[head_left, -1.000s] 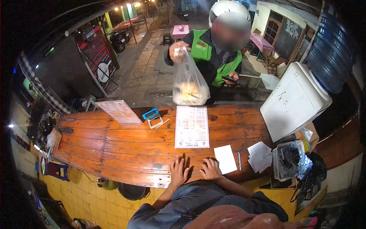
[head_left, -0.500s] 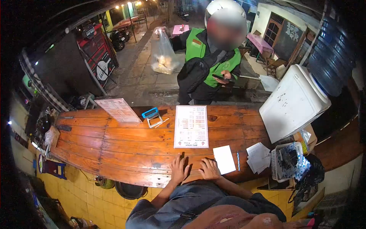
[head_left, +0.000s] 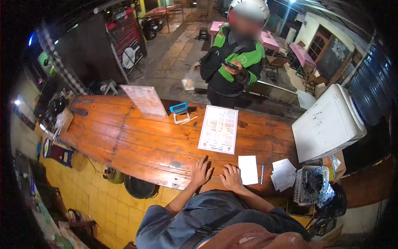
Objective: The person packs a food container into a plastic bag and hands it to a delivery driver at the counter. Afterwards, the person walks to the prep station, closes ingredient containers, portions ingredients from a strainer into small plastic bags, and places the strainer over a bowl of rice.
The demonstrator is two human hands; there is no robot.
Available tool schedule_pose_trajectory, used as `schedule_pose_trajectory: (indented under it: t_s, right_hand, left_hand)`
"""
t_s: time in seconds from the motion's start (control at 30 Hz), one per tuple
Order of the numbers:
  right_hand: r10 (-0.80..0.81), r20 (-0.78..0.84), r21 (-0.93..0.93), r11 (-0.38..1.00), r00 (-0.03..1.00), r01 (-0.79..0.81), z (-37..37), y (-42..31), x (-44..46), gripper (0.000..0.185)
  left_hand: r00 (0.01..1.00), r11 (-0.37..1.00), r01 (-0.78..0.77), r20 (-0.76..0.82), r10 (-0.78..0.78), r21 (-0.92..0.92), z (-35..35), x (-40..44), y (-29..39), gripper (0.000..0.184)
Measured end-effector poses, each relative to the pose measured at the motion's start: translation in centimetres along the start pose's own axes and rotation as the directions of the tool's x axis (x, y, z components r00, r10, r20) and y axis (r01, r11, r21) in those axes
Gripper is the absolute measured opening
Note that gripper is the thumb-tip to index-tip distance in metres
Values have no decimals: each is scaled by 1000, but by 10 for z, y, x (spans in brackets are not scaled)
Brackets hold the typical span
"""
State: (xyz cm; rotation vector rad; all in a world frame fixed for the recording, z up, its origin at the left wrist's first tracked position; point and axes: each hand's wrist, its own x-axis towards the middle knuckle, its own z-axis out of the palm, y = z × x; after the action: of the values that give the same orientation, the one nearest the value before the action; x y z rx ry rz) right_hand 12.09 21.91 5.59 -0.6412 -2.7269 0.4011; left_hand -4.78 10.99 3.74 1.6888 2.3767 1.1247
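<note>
Left hand (head_left: 200, 173), right hand (head_left: 231, 178) resting loosely spread on plank counter (head_left: 145, 145), gripping nothing; right's sideways slip risking shoving adjacent white paper (head_left: 248, 170) into pen (head_left: 262, 174).

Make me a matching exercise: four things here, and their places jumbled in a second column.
1. Wearer's right hand
2. Pen
3. Flat printed menu
4. Plastic bag

A. Hanging from the other person's hand
B. Alongside the white sheet's left edge
C. Between the white sheet and the loose slips
D. Reaching the counter's far edge

1-B; 2-C; 3-D; 4-A
</note>
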Motion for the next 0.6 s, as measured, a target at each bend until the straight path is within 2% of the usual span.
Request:
schedule_pose_trajectory:
  t_s: [0.03,0.07,0.1,0.17,0.2,0.23,0.3,0.33,0.37,0.43,0.53,0.6]
  right_hand:
    - [2,-6,5,1000,1000,-2,0,1,-1,31]
    - [-7,-9,19,1000,1000,7,2,2,-2,33]
    - [-31,3,22,999,1000,31,3,4,-3,33]
    - [-12,-10,4,1000,1000,12,6,4,-3,34]
    - [-42,2,4,999,999,42,7,5,-3,34]
    - [-41,-8,-2,999,999,41,7,5,-3,34]
    - [-62,-8,-4,998,998,61,8,8,-6,34]
    - [-67,-8,3,998,998,68,9,9,-6,34]
    - [-70,-10,13,997,997,70,8,11,-7,33]
    - [-83,-4,29,996,997,83,5,13,-7,33]
    - [-83,-8,46,995,997,83,7,13,-10,34]
    - [-62,-15,33,998,998,62,7,10,-8,35]
  left_hand:
    - [1000,999,21,-1,-21,-40,-2,-1,2,36]
    - [995,999,29,-97,-31,-20,-3,-3,4,30]
    - [992,999,50,-112,-52,-16,-5,-7,7,30]
    - [965,982,181,-185,-188,-52,-12,-17,13,25]
    - [927,978,181,-315,-204,-101,-6,-26,11,21]
    - [924,979,193,-323,-205,-70,-6,-37,8,21]
    - [899,956,264,-328,-292,-126,-11,-63,10,21]
    - [885,953,293,-357,-301,-77,-20,-76,18,22]
    - [857,949,312,-443,-264,37,-25,-90,24,22]
    - [763,866,495,-442,-472,-70,-31,-127,37,24]
    - [665,790,612,-569,-483,45,-35,-193,50,30]
    - [512,581,814,-488,-707,12,-40,-247,66,38]
